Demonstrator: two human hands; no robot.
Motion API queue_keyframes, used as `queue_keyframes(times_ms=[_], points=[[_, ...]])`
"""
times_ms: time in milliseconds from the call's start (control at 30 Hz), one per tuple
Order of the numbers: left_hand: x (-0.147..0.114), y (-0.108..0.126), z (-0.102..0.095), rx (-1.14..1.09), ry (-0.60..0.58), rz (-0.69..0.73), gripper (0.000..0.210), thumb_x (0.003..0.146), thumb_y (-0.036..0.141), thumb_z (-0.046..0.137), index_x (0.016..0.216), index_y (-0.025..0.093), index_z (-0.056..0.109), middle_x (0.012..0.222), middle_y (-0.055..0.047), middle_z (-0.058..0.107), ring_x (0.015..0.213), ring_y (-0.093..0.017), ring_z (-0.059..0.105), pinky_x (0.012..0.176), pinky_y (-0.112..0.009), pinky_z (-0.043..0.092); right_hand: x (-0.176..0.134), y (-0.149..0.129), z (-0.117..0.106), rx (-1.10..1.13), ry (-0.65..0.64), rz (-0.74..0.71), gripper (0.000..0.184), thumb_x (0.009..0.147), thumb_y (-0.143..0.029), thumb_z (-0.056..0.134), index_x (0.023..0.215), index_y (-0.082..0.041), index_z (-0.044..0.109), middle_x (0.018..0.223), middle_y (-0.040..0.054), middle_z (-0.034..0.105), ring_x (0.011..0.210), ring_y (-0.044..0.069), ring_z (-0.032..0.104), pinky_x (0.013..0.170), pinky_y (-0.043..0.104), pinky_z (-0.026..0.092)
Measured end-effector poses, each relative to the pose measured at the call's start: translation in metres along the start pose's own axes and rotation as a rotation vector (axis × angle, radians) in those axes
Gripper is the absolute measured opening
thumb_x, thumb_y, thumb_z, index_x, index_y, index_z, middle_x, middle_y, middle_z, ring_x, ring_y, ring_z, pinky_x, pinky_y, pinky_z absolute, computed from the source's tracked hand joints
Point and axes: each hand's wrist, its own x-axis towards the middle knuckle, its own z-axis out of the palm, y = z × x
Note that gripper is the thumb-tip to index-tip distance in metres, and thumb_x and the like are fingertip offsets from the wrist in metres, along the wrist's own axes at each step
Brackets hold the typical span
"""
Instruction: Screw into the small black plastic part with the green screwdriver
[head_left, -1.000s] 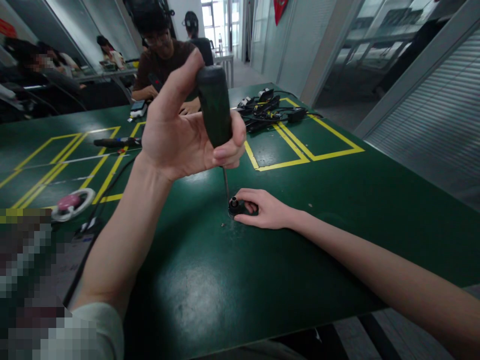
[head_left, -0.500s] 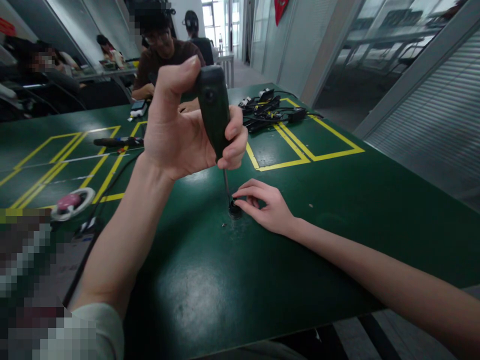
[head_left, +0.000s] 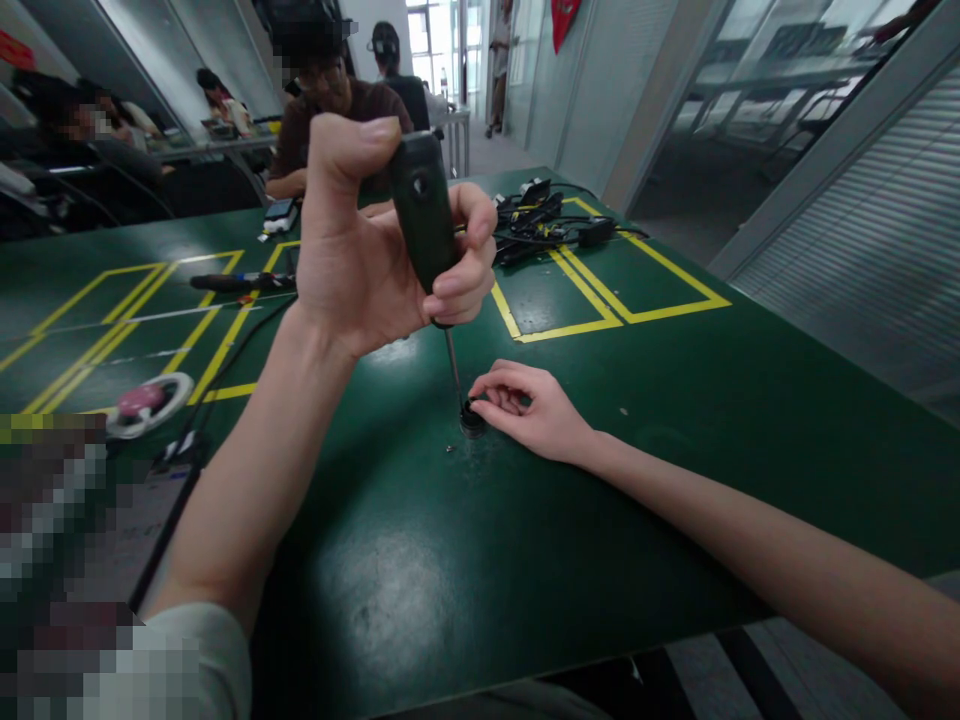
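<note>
My left hand [head_left: 367, 240] is wrapped round the dark handle of a screwdriver [head_left: 424, 205], its thumb against the top end. The handle carries a small round button-like spot, and the thin metal shaft slants down to a small black round part [head_left: 472, 424] on the green table. The tip meets this part at its left edge. With thumb and forefinger, my right hand [head_left: 529, 408] pinches the top of the same black part; its other fingers are curled. Just left of the part lies a tiny metal piece, apparently a screw [head_left: 450, 449].
Black cables and adapters [head_left: 551, 225] lie piled at the table's far right. A black tool [head_left: 232, 283] with a cord lies on the left, near a white-and-pink round object [head_left: 142, 402]. Yellow tape marks the table. Across it sits a person [head_left: 360, 110].
My left hand's fingers have shifted on the handle, and the screwdriver leans slightly differently. My right hand stays at the black part. A person now shows in the far background.
</note>
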Motion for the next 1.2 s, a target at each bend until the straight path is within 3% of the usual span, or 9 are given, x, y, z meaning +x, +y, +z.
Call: queue_keyframes(times_ms=[167,300,600,733,800,1033,1200], points=[[-0.0014,0.0048,0.0009,0.057,0.042,0.033,0.075,0.087,0.081,0.036,0.057,0.018,0.063,0.045,-0.001,0.041,0.035,-0.011,0.046,0.041,-0.025,0.043,0.0015,-0.001,-0.0005,-0.003,-0.022,-0.003,0.008,0.092,-0.023,0.068,0.093,-0.016,0.071,0.072,-0.0043,0.048,0.055,0.007,0.039,0.049,0.023,0.032],[-0.0006,0.005,0.0019,0.038,-0.024,0.006,0.075,0.086,0.084,0.037,0.055,0.018,0.055,0.044,0.0,0.039,0.034,-0.01,0.045,0.037,-0.022,0.037,0.0021,-0.0015,-0.0009,-0.008,-0.029,0.001,0.008,0.092,-0.023,0.068,0.092,-0.016,0.071,0.071,-0.005,0.046,0.056,0.008,0.039,0.05,0.023,0.032],[-0.0012,0.0039,0.0002,0.046,0.021,-0.001,0.073,0.085,0.085,0.038,0.056,0.019,0.051,0.043,0.003,0.032,0.03,-0.007,0.035,0.034,-0.022,0.033,0.0029,0.0011,-0.0022,-0.049,-0.038,-0.066,0.007,0.093,-0.022,0.067,0.093,-0.016,0.07,0.068,-0.0066,0.041,0.057,0.009,0.039,0.056,0.024,0.034],[0.001,0.0045,0.0,0.026,-0.108,0.036,0.062,0.088,0.075,0.044,0.063,0.019,0.056,0.044,0.002,0.041,0.03,-0.01,0.04,0.031,-0.023,0.031,0.0033,0.002,-0.0025,-0.062,-0.042,-0.078,0.007,0.093,-0.021,0.067,0.093,-0.015,0.07,0.069,-0.0064,0.041,0.057,0.009,0.039,0.057,0.025,0.034],[0.0023,0.003,-0.0001,-0.004,-0.159,0.067,0.058,0.086,0.073,0.051,0.065,0.02,0.056,0.04,0.003,0.038,0.027,-0.008,0.034,0.029,-0.022,0.027,0.0034,0.0022,-0.0026,-0.058,-0.04,-0.074,0.007,0.092,-0.021,0.067,0.093,-0.015,0.07,0.069,-0.0064,0.041,0.057,0.009,0.039,0.057,0.025,0.034],[-0.0002,0.0009,0.0043,-0.016,0.02,0.039,0.067,0.095,0.072,0.028,0.064,0.02,0.055,0.041,0.005,0.024,0.03,-0.006,0.019,0.033,-0.022,0.018,0.003,0.0026,-0.0026,-0.033,-0.022,-0.072,0.007,0.093,-0.023,0.068,0.093,-0.017,0.072,0.067,-0.0058,0.043,0.057,0.01,0.04,0.058,0.026,0.036],[0.0013,-0.0001,0.0036,0.038,0.052,0.054,0.071,0.092,0.078,0.029,0.059,0.02,0.053,0.04,0.004,0.021,0.031,-0.007,0.017,0.033,-0.024,0.014,0.0011,0.0045,-0.0008,0.022,0.029,-0.082,0.009,0.094,-0.022,0.069,0.097,-0.016,0.074,0.067,-0.0059,0.045,0.057,0.009,0.041,0.057,0.025,0.036]])
